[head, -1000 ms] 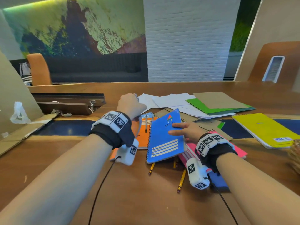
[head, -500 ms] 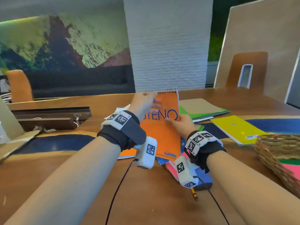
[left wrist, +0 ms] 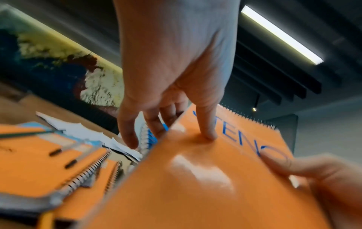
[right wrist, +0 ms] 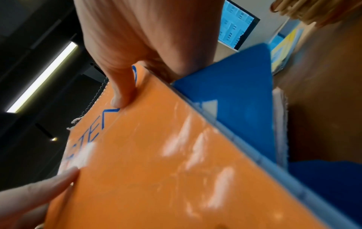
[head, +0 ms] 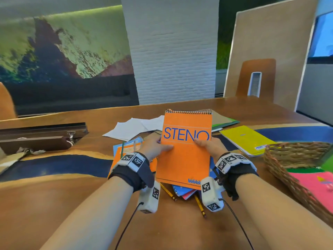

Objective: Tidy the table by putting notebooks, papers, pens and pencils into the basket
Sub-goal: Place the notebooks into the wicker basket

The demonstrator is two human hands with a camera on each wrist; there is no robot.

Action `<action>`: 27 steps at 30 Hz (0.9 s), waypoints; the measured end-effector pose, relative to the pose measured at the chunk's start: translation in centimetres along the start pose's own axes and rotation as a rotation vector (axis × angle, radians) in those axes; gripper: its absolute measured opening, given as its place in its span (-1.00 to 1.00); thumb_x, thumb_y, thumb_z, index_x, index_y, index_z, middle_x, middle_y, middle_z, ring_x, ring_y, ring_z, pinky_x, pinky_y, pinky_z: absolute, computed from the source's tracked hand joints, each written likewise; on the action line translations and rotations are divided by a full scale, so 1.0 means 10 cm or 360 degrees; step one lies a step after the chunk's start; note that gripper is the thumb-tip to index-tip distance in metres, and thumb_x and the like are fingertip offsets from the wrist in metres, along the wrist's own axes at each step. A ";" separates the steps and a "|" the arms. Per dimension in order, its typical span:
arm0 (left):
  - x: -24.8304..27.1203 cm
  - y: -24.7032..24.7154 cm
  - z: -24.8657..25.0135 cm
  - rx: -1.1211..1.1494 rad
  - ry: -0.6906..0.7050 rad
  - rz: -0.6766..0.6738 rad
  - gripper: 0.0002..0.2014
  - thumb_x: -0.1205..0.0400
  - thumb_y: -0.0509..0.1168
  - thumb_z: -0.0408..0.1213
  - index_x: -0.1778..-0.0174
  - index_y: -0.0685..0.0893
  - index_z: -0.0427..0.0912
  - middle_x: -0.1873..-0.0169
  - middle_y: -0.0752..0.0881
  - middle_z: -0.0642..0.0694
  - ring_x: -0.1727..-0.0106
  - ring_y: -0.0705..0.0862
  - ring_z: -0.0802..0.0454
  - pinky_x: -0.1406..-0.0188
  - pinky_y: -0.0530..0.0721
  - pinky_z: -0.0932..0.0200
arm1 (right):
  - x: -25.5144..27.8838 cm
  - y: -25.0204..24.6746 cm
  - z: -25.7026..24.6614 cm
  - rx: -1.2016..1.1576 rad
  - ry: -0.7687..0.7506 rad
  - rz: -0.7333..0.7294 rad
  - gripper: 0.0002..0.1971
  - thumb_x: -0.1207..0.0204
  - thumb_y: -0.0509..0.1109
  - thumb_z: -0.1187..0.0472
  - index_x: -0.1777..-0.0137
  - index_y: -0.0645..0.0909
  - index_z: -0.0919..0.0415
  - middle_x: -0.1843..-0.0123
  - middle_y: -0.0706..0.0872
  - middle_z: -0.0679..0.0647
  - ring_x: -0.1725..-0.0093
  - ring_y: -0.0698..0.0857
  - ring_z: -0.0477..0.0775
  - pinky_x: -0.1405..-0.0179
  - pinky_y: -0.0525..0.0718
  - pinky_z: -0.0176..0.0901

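I hold an orange spiral STENO notebook (head: pixel 185 150) tilted up above the pile, between both hands. My left hand (head: pixel 155 147) pinches its left edge, thumb (left wrist: pixel 207 131) on the cover and fingers behind. My right hand (head: pixel 207 144) pinches the right edge, thumb (right wrist: pixel 121 96) on the cover. A blue notebook (right wrist: pixel 235 100) lies against the back of the orange one under my fingers. The wicker basket (head: pixel 288 157) stands at the right and holds pink and green items. Two pencils (head: pixel 168 192) lie on the table below the notebook.
On the table lie orange and blue notebooks (head: pixel 126 150), white papers (head: pixel 133 129), green and brown folders (head: pixel 225 120) and a yellow notebook (head: pixel 246 139) beside the basket. A dark wooden case (head: pixel 36 136) sits at the far left.
A second ago my right hand lay on the blue notebook and my left reached into the pile. Both hands now hold the orange notebook raised, and the view has swung right toward the basket.
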State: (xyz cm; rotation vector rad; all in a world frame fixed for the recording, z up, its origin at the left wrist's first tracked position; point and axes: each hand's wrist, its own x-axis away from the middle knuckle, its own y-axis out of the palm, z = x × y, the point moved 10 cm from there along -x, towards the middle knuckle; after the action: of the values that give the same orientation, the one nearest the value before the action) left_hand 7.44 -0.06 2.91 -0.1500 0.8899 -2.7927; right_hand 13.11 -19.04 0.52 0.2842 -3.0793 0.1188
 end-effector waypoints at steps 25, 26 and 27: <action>-0.42 0.80 1.07 0.0990 0.0173 0.0134 -0.82 -0.69 0.21 -0.30 0.25 0.54 -0.12 0.47 0.70 -0.01 0.60 0.64 0.20 0.56 0.61 0.30 | 0.22 -1.59 -0.69 0.0310 -0.0196 0.0346 -0.57 -0.55 0.23 0.49 -0.38 0.55 0.17 -0.22 0.70 0.19 -0.09 0.70 0.17 -0.13 0.68 0.04; -0.44 0.92 1.15 0.0999 0.0180 0.0115 -0.83 -0.68 0.23 -0.33 0.25 0.54 -0.14 0.46 0.67 -0.05 0.63 0.63 0.18 0.50 0.63 0.24 | 0.28 -1.78 -0.69 0.0347 -0.0185 0.0399 -0.56 -0.53 0.26 0.49 -0.38 0.55 0.15 -0.26 0.69 0.19 -0.16 0.69 0.19 -0.21 0.66 0.10; -0.45 1.05 1.23 0.0985 0.0184 0.0075 -0.85 -0.66 0.26 -0.36 0.24 0.53 -0.15 0.42 0.65 -0.09 0.61 0.63 0.14 0.43 0.64 0.17 | 0.33 -1.97 -0.69 0.0380 -0.0177 0.0450 -0.56 -0.52 0.28 0.48 -0.36 0.56 0.12 -0.25 0.69 0.19 -0.18 0.69 0.20 -0.24 0.65 0.15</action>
State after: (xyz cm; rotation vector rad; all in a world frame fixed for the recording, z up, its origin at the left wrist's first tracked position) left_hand 15.53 -14.28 6.70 0.1287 0.0162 -2.9013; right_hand 13.81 -38.38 9.00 -0.1446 -3.1964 0.4988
